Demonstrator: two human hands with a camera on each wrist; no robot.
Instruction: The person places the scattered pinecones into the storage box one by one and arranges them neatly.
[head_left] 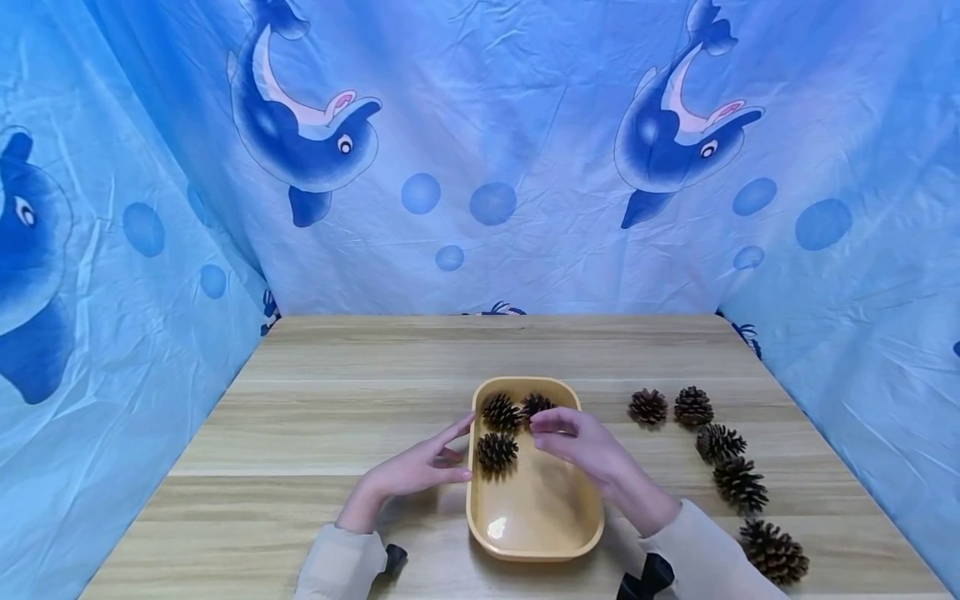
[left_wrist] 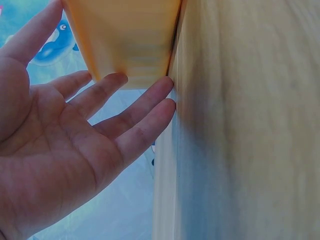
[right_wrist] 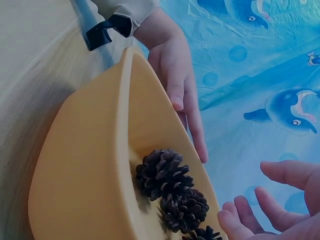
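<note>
A yellow-orange rectangular tray (head_left: 543, 504) with rounded corners holds three brown pine cones. One pine cone (head_left: 497, 453) lies at its left side, another (head_left: 500, 412) just behind that, and a third (head_left: 537, 406) at the back, partly hidden by my right hand (head_left: 585, 446). That hand hovers over the tray's right side; the right wrist view has its thumb and fingers (right_wrist: 287, 172) spread with nothing between them. Against the tray's left outer wall, my left hand (head_left: 412, 472) rests its outstretched fingertips, and in the left wrist view its palm (left_wrist: 55, 145) is bare.
On the wooden table (head_left: 315, 433), several more pine cones form a curved line right of the tray, from a far one (head_left: 648, 407) to a near one (head_left: 774, 552) beside the right sleeve (head_left: 712, 554). A blue dolphin-print cloth (head_left: 480, 100) hangs behind and at both sides.
</note>
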